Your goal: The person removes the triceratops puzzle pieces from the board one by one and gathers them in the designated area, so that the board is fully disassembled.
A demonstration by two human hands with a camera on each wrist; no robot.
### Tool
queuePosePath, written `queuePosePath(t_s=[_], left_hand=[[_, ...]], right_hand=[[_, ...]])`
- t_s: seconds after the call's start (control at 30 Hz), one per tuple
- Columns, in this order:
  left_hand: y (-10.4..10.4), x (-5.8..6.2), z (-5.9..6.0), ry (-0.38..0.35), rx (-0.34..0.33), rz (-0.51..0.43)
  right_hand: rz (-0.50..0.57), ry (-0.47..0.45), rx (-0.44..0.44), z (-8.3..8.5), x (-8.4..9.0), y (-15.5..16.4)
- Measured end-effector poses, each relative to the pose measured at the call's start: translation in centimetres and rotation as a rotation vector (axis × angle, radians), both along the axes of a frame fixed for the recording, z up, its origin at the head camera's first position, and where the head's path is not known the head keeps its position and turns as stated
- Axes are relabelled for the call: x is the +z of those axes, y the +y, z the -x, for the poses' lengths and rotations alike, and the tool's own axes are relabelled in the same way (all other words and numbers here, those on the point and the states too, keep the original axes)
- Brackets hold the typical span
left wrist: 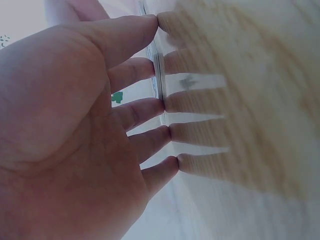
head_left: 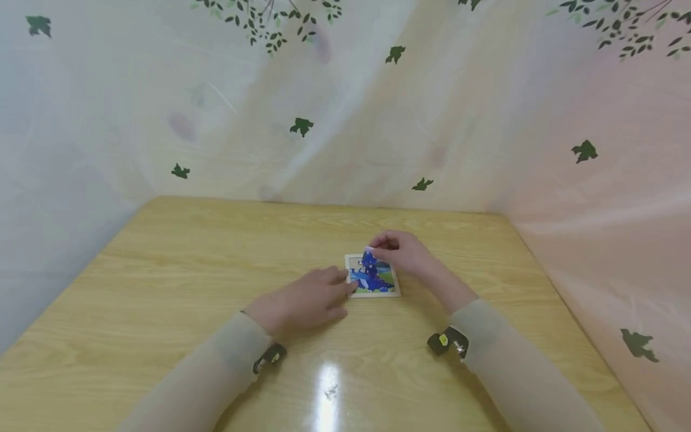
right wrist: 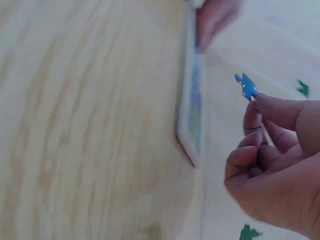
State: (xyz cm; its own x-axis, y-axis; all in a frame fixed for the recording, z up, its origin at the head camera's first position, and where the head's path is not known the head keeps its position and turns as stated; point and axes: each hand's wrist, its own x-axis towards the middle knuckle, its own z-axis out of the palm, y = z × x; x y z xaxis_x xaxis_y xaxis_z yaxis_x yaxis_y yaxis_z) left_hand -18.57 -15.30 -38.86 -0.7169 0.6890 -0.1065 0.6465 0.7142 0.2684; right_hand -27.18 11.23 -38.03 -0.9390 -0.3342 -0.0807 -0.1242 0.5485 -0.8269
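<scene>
A small jigsaw puzzle board (head_left: 382, 294) with a white frame lies on the table, its picture showing a blue dinosaur on green. My left hand (head_left: 310, 298) lies at the board's left side, fingers stretched out and fingertips on its edge. In the left wrist view the spread fingers of this hand (left wrist: 65, 115) touch down at the tabletop. Over the board's upper part, my right hand (head_left: 407, 257) pinches a blue puzzle piece (head_left: 369, 259) between thumb and forefinger. The right wrist view shows the piece (right wrist: 248, 89) raised above the board (right wrist: 186, 115), the other fingers curled in.
A light wood-grain table (head_left: 189, 258) spreads out around the board. Behind it and to the right hangs a pale cloth (head_left: 345, 120) printed with green leaves. Each wrist carries a small black strapped device (head_left: 449, 342).
</scene>
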Motion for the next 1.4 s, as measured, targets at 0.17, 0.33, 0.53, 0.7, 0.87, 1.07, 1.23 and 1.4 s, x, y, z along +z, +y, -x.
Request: queuePosePath(t_s=[0.17,0.33,0.53,0.7,0.87,1.07,1.23,1.4], left_hand=[[0.0,0.0,0.1,-0.006,0.007,0.015],[0.1,-0.1,0.1,-0.024,0.012,0.029],[0.0,-0.1,0.0,-0.021,0.017,0.023],[-0.1,-0.1,-0.1,-0.012,0.005,0.023],[-0.1,-0.1,-0.1,-0.022,0.006,0.017],[0.0,-0.2,0.0,-0.034,0.005,0.018],[0.0,-0.3,0.1,-0.041,0.008,0.014],[0.1,-0.2,0.0,-0.049,0.022,0.013]], right_hand=[[0.054,-0.048,-0.089,-0.2,0.2,2.4],[0.002,-0.021,-0.112,-0.1,0.1,4.6],[-0.077,0.019,-0.113,-0.1,0.8,6.5],[-0.078,0.009,-0.133,0.0,1.1,8.0],[-0.082,-0.017,-0.135,0.4,0.5,9.6],[-0.085,-0.042,-0.117,0.8,-0.6,11.1],[-0.091,-0.058,-0.120,1.1,-1.3,11.9],[-0.100,-0.066,-0.128,1.3,-1.5,12.3]])
